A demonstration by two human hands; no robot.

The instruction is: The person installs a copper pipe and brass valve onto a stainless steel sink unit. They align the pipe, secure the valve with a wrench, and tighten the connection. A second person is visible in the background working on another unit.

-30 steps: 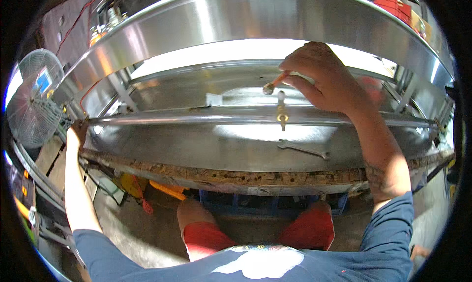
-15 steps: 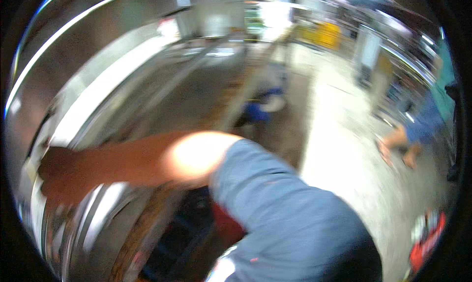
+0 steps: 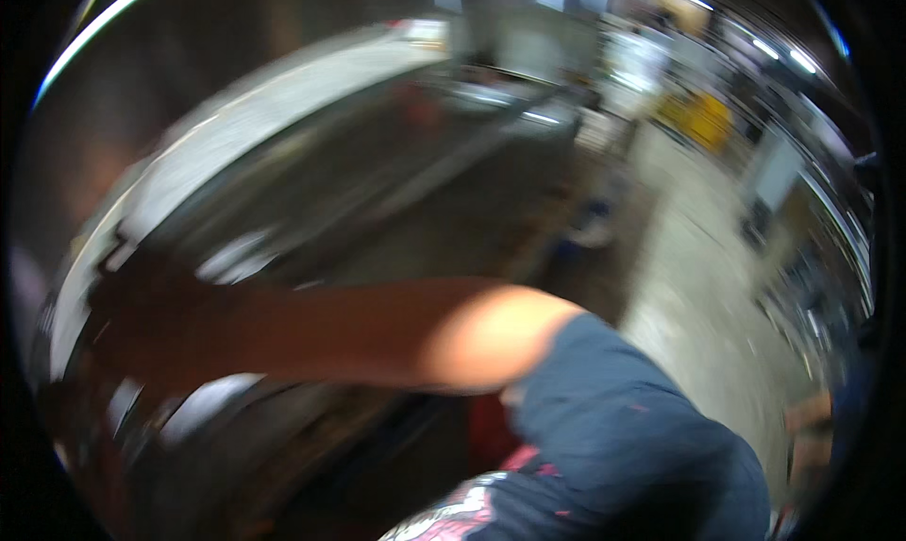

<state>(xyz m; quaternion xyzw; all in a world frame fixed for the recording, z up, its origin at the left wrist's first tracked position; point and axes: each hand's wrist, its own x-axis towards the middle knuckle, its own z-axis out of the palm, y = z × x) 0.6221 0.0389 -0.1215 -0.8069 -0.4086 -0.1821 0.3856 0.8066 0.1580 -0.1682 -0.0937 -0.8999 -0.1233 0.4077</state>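
My right arm, in a dark blue sleeve, reaches across to the far left. My right hand [image 3: 146,300] is dark and smeared by motion at its end. It is nearest to the pale curved edge [image 3: 212,130] of a large metal-looking structure, and I cannot tell whether it touches it. Its fingers and anything in them cannot be made out. Below the hand are shiny pale strips [image 3: 212,407], too blurred to name. My left hand cannot be made out in the dark lower left.
A long dark trough-like bed [image 3: 415,196] runs away beneath my arm. Right of it lies a pale concrete floor [image 3: 698,286]. Yellow objects [image 3: 708,121] stand farther back. A metal rack or bench [image 3: 821,286] lines the right side, with part of a person [image 3: 810,437] near the right rim.
The whole view has swung left, so the bed, floor and yellow objects sit farther right. My right arm stays stretched to the left. The other person has slid toward the lower right rim.
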